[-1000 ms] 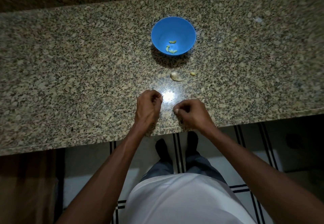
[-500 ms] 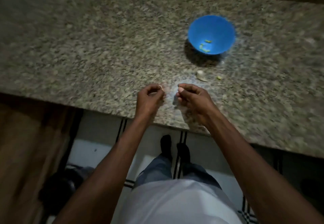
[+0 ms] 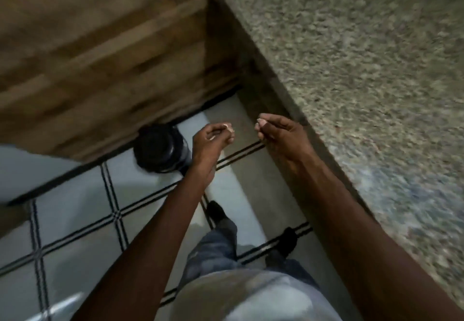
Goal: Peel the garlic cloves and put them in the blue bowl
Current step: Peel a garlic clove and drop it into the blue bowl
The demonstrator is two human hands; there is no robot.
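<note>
Head view: left hand point(image 3: 213, 136) pinches peel point(image 3: 227, 127).

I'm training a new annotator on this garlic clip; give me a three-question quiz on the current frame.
1. True or false: the blue bowl is in view.
2. Where does the dark round bin stand? A) on the granite counter B) on the tiled floor beside the wooden cabinet C) in the right hand
3. Fill in: the left hand and right hand, each pinching something small and pale, are held over the ____.

Key: 1 false; 2 B; 3 floor (what the bits are is too blurred to tell).
</note>
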